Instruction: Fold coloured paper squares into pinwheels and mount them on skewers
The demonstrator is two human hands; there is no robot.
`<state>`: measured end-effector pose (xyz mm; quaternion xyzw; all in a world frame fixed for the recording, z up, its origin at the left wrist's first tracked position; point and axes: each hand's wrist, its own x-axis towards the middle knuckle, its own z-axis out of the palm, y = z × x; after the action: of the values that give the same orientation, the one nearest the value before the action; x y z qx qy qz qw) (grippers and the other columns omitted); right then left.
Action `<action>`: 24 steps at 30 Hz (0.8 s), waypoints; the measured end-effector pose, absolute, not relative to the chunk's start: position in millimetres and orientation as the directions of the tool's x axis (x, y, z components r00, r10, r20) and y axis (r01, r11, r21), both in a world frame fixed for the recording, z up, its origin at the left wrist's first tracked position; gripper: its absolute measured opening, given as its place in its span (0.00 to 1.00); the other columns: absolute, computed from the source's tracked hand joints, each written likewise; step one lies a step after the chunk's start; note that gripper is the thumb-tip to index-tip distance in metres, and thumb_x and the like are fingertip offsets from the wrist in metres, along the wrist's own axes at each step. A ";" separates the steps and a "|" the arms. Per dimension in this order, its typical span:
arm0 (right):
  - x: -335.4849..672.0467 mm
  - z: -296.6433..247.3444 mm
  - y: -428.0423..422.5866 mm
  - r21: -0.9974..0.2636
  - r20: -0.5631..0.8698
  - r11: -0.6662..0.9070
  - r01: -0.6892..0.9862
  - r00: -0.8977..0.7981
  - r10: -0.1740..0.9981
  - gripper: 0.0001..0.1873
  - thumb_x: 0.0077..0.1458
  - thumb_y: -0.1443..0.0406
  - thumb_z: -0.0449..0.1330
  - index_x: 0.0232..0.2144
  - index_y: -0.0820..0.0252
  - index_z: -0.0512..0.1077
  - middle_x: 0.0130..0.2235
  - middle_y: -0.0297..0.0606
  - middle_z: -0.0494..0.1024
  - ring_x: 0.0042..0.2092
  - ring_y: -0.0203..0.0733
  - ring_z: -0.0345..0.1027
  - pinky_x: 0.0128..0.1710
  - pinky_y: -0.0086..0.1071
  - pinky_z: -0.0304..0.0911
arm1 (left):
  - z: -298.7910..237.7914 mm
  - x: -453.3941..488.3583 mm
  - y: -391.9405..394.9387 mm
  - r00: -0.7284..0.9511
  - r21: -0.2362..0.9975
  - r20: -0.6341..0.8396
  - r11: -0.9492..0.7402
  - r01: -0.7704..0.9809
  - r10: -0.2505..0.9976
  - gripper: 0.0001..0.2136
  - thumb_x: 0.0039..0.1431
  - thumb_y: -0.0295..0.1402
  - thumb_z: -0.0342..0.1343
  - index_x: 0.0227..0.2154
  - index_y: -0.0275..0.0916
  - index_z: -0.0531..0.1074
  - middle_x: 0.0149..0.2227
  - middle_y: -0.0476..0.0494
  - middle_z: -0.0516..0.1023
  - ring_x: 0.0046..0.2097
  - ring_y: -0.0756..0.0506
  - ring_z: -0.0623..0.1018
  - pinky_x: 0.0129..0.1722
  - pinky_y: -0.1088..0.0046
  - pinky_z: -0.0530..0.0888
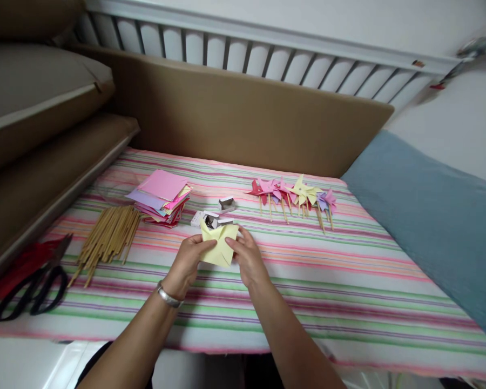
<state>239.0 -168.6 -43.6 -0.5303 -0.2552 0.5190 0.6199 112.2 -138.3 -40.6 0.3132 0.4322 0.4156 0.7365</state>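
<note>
Between my two hands is a square of pale yellow paper (221,248), with slits cut in from its corners and its far edge lifted a little. My left hand (188,259) pinches its left side, thumb on top. On the right side my right hand (247,254) grips it, the thumb lying across the paper and the fingers behind. Just beyond the paper stands a small open white box (198,219) with dark metal bits in it. A second small box (227,203) lies a little farther back.
Stacked coloured paper squares (164,186) and a bundle of wooden sticks (109,232) lie to the left. Black-handled scissors (36,286) rest at the near left on red material (20,265). Several finished paper pinwheels (303,192) lie at the back right. A brown board (243,119) stands behind.
</note>
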 end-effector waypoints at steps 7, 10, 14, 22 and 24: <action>233.0 -49.4 -165.7 -0.905 -0.225 -0.082 -0.417 0.306 0.925 0.33 0.33 0.67 0.66 0.47 0.57 0.65 0.35 0.35 0.79 0.36 0.45 0.73 0.34 0.35 0.67 | -44.3 116.3 -141.8 0.278 0.834 -0.384 0.460 -0.306 0.881 0.15 0.33 0.33 0.68 0.28 0.31 0.78 0.25 0.41 0.80 0.25 0.47 0.76 0.27 0.74 0.70; 231.2 -50.5 -165.1 -0.910 -0.222 -0.081 -0.406 0.312 0.924 0.33 0.35 0.67 0.66 0.47 0.58 0.64 0.35 0.35 0.78 0.35 0.44 0.72 0.34 0.35 0.67 | -44.1 114.6 -140.5 0.279 0.836 -0.377 0.454 -0.308 0.883 0.15 0.35 0.33 0.67 0.28 0.30 0.77 0.25 0.41 0.79 0.25 0.47 0.76 0.26 0.74 0.70; 233.0 -49.0 -170.8 -0.982 -0.099 -0.027 -0.188 0.383 0.918 0.31 0.46 0.62 0.61 0.53 0.57 0.58 0.36 0.37 0.77 0.37 0.43 0.71 0.36 0.36 0.67 | -39.4 103.9 -133.0 0.251 0.817 -0.395 0.463 -0.344 0.884 0.14 0.35 0.31 0.67 0.28 0.29 0.77 0.24 0.41 0.79 0.25 0.47 0.76 0.27 0.74 0.70; 233.0 -40.3 -192.3 -0.671 0.512 0.379 0.637 0.028 0.858 0.17 0.52 0.72 0.53 0.44 0.53 0.69 0.59 0.41 0.60 0.60 0.48 0.52 0.57 0.47 0.51 | -37.6 75.3 -117.3 0.245 0.784 -0.376 0.448 -0.429 0.893 0.18 0.36 0.31 0.66 0.34 0.31 0.76 0.32 0.40 0.80 0.31 0.45 0.77 0.31 0.71 0.72; 230.7 -42.0 -191.8 -0.623 0.520 0.406 0.668 -0.034 0.853 0.16 0.51 0.72 0.53 0.42 0.55 0.69 0.62 0.41 0.56 0.62 0.49 0.49 0.57 0.49 0.50 | -37.3 74.1 -116.5 0.252 0.781 -0.364 0.441 -0.441 0.897 0.18 0.36 0.31 0.66 0.35 0.31 0.76 0.32 0.40 0.80 0.32 0.45 0.77 0.31 0.71 0.72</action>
<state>230.7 -191.8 -42.0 -0.5347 -0.7115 0.1043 0.4438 74.1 -116.5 -37.3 0.2756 0.4129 0.4511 0.7417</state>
